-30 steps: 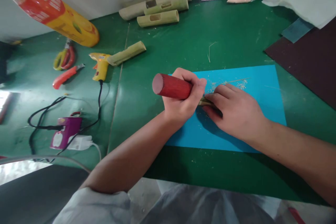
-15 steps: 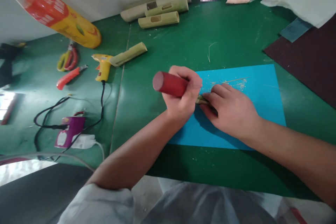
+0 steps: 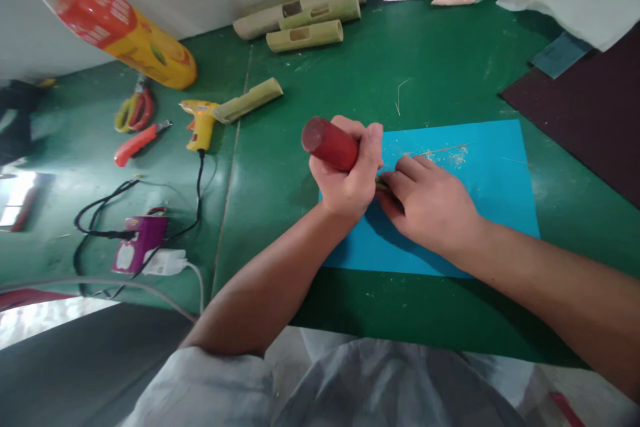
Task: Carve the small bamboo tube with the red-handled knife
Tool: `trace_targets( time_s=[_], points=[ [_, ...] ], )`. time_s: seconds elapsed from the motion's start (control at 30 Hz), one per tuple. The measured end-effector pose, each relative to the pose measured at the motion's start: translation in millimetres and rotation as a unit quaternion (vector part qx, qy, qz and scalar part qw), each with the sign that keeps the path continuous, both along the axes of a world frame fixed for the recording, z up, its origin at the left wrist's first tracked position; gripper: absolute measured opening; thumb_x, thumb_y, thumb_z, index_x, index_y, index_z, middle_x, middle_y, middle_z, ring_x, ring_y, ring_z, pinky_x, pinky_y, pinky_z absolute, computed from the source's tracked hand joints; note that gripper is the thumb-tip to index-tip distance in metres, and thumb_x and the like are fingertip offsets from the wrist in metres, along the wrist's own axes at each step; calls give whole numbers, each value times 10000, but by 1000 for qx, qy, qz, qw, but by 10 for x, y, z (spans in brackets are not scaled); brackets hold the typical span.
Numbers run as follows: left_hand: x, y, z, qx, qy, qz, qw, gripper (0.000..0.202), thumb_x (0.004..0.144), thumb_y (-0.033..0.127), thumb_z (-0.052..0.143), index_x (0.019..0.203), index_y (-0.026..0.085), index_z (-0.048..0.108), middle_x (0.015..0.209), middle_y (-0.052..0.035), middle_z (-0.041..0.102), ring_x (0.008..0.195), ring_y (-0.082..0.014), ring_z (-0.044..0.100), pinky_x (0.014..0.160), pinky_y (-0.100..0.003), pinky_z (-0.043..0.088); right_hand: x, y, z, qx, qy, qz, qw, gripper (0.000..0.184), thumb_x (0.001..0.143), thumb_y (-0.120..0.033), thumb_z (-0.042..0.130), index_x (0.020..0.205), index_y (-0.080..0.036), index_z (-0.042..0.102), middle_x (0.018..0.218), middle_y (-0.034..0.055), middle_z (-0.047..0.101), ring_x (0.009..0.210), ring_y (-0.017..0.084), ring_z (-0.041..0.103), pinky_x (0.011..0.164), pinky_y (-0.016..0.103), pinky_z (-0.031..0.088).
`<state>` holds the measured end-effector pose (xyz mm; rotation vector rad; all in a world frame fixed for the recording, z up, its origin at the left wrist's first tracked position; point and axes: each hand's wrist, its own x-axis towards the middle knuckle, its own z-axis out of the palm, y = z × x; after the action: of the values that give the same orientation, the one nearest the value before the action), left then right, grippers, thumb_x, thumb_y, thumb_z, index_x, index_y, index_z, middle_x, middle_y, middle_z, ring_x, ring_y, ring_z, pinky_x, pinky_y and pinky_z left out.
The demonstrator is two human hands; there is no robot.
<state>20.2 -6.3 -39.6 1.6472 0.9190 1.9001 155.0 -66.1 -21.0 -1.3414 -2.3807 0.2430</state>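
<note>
My left hand (image 3: 350, 177) is closed in a fist round a thick red wooden handle (image 3: 330, 144) whose blunt end points up and left; its working end is hidden under my hands. My right hand (image 3: 433, 203) lies fingers-down on a small greenish bamboo piece (image 3: 383, 185), pinning it on a blue sheet (image 3: 500, 180). Only a sliver of the bamboo shows between the two hands. Pale shavings (image 3: 453, 157) lie on the sheet just beyond my right hand.
On the green table (image 3: 280, 167): a yellow glue gun (image 3: 201, 125) with black cord, a cut bamboo piece (image 3: 253, 99), several bamboo tubes (image 3: 305, 13) by the wall, scissors (image 3: 131, 110), an orange cutter (image 3: 140, 143), an orange-yellow canister (image 3: 125, 33), a purple plug block (image 3: 141, 243), a dark board (image 3: 590, 113).
The red handle has tipped up more steeply and both hands sit slightly higher and closer together on the blue sheet. The view has shifted a little.
</note>
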Motion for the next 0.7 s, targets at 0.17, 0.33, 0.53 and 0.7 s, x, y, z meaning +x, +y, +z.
trace_targets(
  time_s=[0.17,0.33,0.53,0.7],
  points=[
    [-19,-31,40,-38,-46,-4,998,494,1031,584,746,735,244,544,540,82,519,443,-80,469,481,-329,367,-16,-4,-31,15,13,8,1000,333,1100,-240,528,952,-138,808,900,124,710,872,255,570,764,388,384],
    [-88,-23,20,-84,-69,-29,994,520,995,569,773,723,257,458,469,98,402,382,-80,407,449,-329,312,-9,16,-6,-7,9,4,1000,313,1091,-255,560,945,-129,806,906,133,717,877,257,581,771,390,391],
    [-71,15,-57,-119,-30,-22,992,516,1052,739,597,854,283,456,535,79,459,431,-114,498,540,-361,365,3,19,15,-11,1,2,1000,315,1093,-252,547,944,-139,800,916,134,721,895,266,594,767,391,389],
    [-35,-34,8,-56,22,17,998,492,1051,659,674,821,267,487,551,72,526,452,-109,501,544,-341,368,10,-1,-2,-1,-1,6,1000,336,1110,-257,517,973,-144,802,920,133,721,896,271,591,763,400,396]
  ],
)
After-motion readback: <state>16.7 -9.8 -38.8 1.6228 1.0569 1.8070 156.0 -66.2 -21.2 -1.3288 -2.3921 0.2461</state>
